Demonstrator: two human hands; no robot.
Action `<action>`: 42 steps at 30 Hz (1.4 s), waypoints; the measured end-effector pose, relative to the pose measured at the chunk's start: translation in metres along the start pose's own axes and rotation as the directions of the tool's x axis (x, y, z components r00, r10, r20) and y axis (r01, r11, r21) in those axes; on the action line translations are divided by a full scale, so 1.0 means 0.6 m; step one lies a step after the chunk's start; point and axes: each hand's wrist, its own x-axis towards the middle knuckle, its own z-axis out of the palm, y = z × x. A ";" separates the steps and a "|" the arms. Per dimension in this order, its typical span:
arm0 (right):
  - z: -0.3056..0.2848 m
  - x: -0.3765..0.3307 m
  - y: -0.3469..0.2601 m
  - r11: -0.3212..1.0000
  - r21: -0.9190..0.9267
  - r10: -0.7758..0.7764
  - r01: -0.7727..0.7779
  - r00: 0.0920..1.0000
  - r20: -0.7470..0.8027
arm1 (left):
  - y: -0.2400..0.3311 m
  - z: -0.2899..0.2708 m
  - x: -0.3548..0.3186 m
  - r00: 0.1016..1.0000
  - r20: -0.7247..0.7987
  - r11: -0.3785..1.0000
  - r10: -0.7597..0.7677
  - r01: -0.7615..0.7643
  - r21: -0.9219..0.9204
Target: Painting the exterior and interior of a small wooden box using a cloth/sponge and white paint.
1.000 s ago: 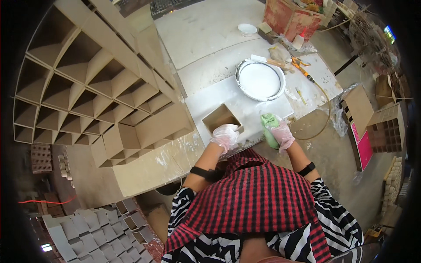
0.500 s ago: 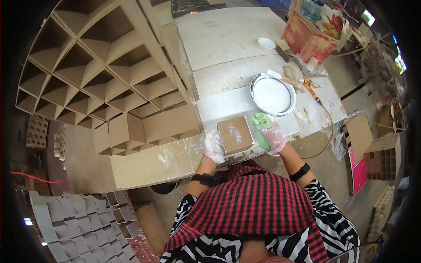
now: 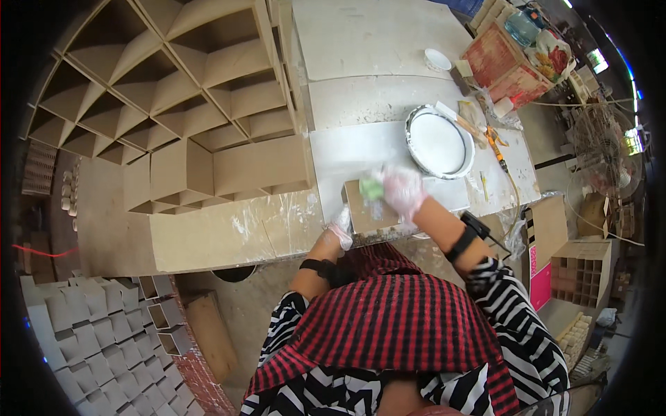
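A brown board box point(image 3: 370, 216) with whitish smears on its top lies at the near edge of the worktable. My left hand point(image 3: 341, 227), in a whitish plastic glove, holds the box by its left side; some of its fingers are hidden. Over the top of the box, my gloved right hand point(image 3: 404, 191) is closed on a green cloth point(image 3: 371, 188), pressing it near the far edge. Beyond my right hand stands a round tub point(image 3: 437, 143) of white paint or a similar liquid, its rim smeared.
A large stack of brown open boxes point(image 3: 182, 166) rises at the left. On the white-stained table point(image 3: 361, 104) are a small white bowl point(image 3: 437, 59), a brush point(image 3: 461, 119) across the tub and an orange-handled tool point(image 3: 494, 139) with a hose. Grey boxes point(image 3: 104, 340) stand lower left.
My right hand has moved left from beside the box onto its top with the green cloth. My left hand stays at the left side. The whole view has shifted slightly.
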 end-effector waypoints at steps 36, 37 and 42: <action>-0.037 -0.090 -0.025 0.945 -0.109 0.324 -0.309 0.830 0.453 | -0.027 -0.041 0.007 0.989 -0.147 0.997 -0.015 0.002 -0.083; -0.008 -0.082 -0.039 0.942 -0.108 0.331 -0.317 0.834 0.440 | -0.025 -0.034 0.012 0.990 -0.137 0.997 -0.019 0.008 -0.078; 0.037 -0.073 -0.012 0.576 -0.626 -0.374 0.526 0.850 0.371 | -0.023 -0.026 0.017 0.992 -0.125 0.996 -0.029 0.019 -0.083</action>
